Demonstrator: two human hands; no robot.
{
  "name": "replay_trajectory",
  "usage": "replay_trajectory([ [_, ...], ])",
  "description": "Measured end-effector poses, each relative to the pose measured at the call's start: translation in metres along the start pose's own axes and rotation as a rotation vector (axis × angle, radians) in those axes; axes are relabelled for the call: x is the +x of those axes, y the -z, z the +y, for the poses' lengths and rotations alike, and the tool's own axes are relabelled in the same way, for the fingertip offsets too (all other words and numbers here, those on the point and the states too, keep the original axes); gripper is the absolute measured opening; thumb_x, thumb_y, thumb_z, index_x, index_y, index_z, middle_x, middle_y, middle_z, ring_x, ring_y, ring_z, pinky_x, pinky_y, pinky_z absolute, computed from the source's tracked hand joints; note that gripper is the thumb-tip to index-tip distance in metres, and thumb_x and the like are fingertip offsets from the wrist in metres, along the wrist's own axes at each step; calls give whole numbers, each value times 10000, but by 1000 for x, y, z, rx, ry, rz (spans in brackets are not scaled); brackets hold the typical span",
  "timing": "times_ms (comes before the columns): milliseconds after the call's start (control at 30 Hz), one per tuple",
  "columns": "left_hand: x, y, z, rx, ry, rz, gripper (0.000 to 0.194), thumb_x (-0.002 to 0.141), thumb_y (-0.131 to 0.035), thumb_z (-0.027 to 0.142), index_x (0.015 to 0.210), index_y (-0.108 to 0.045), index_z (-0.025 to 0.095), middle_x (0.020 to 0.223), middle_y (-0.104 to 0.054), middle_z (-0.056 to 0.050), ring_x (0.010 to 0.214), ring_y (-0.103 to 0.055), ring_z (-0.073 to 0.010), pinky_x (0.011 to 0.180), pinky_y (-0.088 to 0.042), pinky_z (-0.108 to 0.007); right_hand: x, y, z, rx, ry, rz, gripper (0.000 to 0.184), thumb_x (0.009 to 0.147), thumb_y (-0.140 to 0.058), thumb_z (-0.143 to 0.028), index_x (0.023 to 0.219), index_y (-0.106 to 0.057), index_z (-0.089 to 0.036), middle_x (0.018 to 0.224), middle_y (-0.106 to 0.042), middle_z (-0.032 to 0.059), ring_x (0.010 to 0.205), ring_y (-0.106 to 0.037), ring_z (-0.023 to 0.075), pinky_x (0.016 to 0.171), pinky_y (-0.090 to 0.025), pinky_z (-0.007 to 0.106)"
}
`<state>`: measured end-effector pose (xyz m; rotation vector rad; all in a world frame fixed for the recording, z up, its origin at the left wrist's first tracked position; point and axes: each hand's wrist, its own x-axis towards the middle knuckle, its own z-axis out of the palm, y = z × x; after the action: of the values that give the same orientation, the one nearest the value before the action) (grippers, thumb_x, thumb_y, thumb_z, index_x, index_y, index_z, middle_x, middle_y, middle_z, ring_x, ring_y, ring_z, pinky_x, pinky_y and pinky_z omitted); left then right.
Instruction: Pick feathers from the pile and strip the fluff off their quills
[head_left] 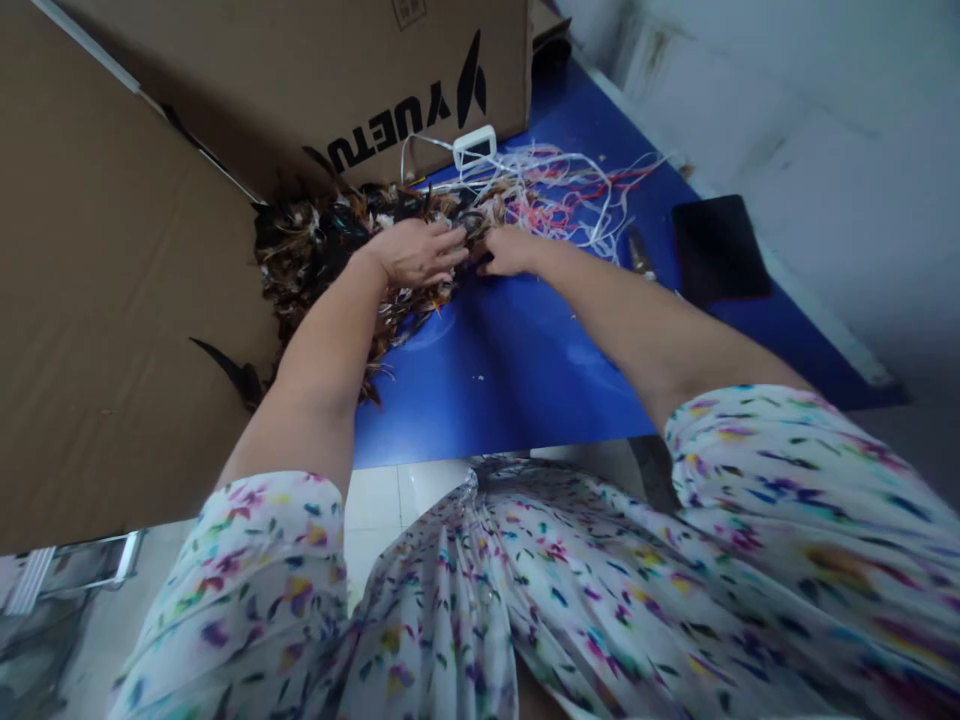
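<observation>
A heap of brown and black feathers [315,250] lies on the blue table, against the cardboard. My left hand [420,252] rests on the right part of this heap, palm down with its fingers stretched out. Close beside it, my right hand [510,250] has its fingers curled in at the heap's right end, where they appear to pinch some feathers; the fingertips are partly hidden. Just behind my right hand is a tangle of white and pink plastic strings [555,200].
Tall cardboard box walls [300,80] stand behind and left of the feathers. A small white frame-like object [475,147] is by the box. On the blue table [495,370], a dark flat tablet-like object [720,248] lies at right, near the wall [810,130].
</observation>
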<state>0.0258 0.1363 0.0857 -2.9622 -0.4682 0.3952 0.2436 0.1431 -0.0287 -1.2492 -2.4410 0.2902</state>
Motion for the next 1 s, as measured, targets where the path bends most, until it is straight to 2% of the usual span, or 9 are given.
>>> replay_trajectory([
  [100, -15, 50, 10, 114, 64, 38, 505, 990, -342, 535, 1236, -595, 174, 1351, -552, -146, 1240, -472, -283, 1111, -317, -589, -6, 40, -11, -27, -116, -35, 298, 884, -652, -297, 1116, -740, -132, 1122, -747, 128, 1090, -666, 308, 965, -496, 440],
  [233, -45, 109, 18, 117, 171, 214, 474, 1031, -253, 443, 944, -664, 223, 963, -622, -82, 1124, -485, -223, 1139, -211, -641, -20, 89, -34, -226, -46, 97, 280, 940, -590, -249, 1138, -710, -92, 1117, -726, 140, 1111, -655, 264, 981, -500, 431],
  [300, -59, 128, 17, 121, 279, 276, 440, 1002, -330, 478, 712, -628, 333, 840, -627, -66, 1086, -445, -216, 1109, -191, -647, -26, 105, -40, -272, -64, 166, 258, 925, -614, -234, 1150, -677, -124, 1223, -676, 145, 1164, -632, 309, 973, -508, 506],
  [333, -65, 135, 16, 130, 301, 296, 362, 956, -422, 455, 720, -616, 261, 797, -570, -57, 1116, -460, -258, 1053, -177, -722, -28, 112, -42, -299, -58, 212, 220, 933, -600, -224, 1134, -665, -167, 1234, -671, 132, 1143, -646, 311, 958, -519, 528],
  [400, -76, 144, 15, 187, 413, 316, 400, 971, -333, 444, 619, -510, 373, 770, -573, -105, 1090, -428, -284, 1048, -210, -701, -31, 123, -43, -309, -22, 267, 191, 985, -485, -211, 1081, -650, -209, 1196, -682, 98, 1141, -656, 318, 951, -511, 569],
  [500, -89, 148, 13, 199, 517, 301, 474, 1000, -196, 362, 652, -506, 275, 763, -555, -87, 1111, -500, -265, 982, -191, -728, -31, 136, -39, -343, 75, 300, 415, 1054, -253, -285, 985, -651, -192, 1079, -696, 52, 1157, -649, 298, 897, -508, 538],
  [633, -107, 142, 9, 155, 675, 324, 387, 983, -292, 349, 713, -562, 284, 885, -673, -83, 1059, -565, -250, 1025, -185, -729, -26, 141, -31, -377, 144, 273, 449, 1052, -232, -252, 919, -648, -147, 1020, -693, 46, 1161, -635, 247, 903, -482, 471],
  [800, -119, 118, 6, 340, 712, 171, 448, 999, -169, 135, 1308, -447, -33, 1127, -597, -236, 1202, -542, -335, 899, -313, -716, -20, 117, -38, -418, 116, 129, 333, 1039, -321, -128, 991, -650, -133, 1067, -697, 87, 1140, -631, 218, 932, -464, 447],
  [1000, -95, 83, 15, 23, 915, 444, 374, 959, -439, 245, 1327, -505, 230, 996, -604, -103, 899, -506, -235, 1018, -332, -571, -19, 63, -70, -509, 117, -121, 354, 950, -463, -88, 1279, -591, -106, 1177, -690, 151, 1081, -631, 259, 882, -446, 398],
])
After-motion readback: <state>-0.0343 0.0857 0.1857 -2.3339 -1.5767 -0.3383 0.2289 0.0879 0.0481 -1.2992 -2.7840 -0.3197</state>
